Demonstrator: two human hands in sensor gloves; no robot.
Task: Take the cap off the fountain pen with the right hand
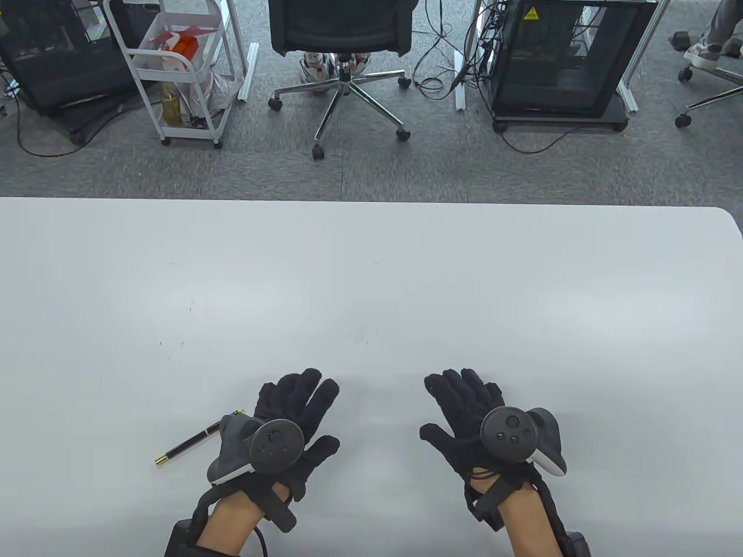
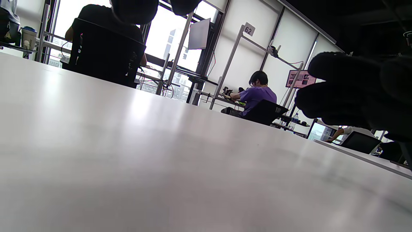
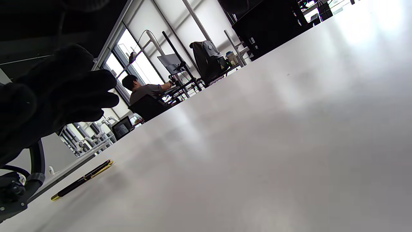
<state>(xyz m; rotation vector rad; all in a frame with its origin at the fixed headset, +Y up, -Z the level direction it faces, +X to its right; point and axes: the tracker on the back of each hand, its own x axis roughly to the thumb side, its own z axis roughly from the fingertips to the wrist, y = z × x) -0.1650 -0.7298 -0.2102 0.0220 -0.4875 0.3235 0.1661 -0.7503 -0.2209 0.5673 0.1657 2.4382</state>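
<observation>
On the white table (image 1: 371,290), both gloved hands lie palm down near the 6 o'clock edge, well apart from each other. The left hand (image 1: 293,418) sits at about 7 o'clock, its fingers spread flat and pointing toward 12 o'clock to 1 o'clock; it grips nothing. The right hand (image 1: 464,415) rests at about 5 o'clock, fingers also extended and splayed, pointing toward 11 o'clock, and it too holds nothing. Each hand carries a dark round tracker on its back.

The fountain pen (image 1: 194,440) lies flat on the table just beside the left hand, at that hand's 9 o'clock side. It is black with gold trim and runs diagonally, one gold end toward 8 o'clock and the other end tucked under the edge of the left hand's tracker toward 2 o'clock. Whether the hand touches it cannot be told from above. In the right wrist view the whole pen (image 3: 82,179) shows, lying alone on the table surface with gold at both ends and a gold band near its middle; the fountain pen cap is on it.

Beyond the table's far edge, at 12 o'clock, stand an office chair (image 1: 342,35) and a white trolley (image 1: 174,69) on the grey carpet.
</observation>
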